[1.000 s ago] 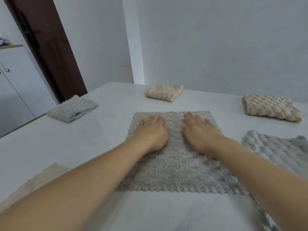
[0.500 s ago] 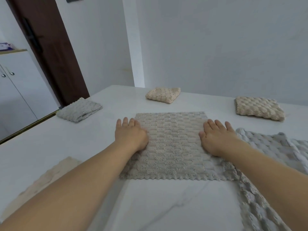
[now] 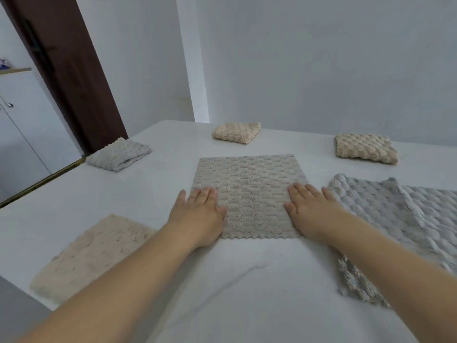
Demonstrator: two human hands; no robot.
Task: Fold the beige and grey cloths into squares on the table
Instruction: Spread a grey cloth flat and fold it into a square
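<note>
I am seeing my left hand and right hand lying flat, fingers straight, pressing the near corners of the spread grey cloth at frame centre on the table. An unfolded beige cloth is lying lower left, a crumpled grey cloth right; folded beige squares are sitting farther back.

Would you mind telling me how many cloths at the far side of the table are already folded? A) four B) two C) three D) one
C: a folded grey cloth lies far left, a folded beige cloth far centre and another beige one far right, while the cloths nearer the person lie flat.
</note>
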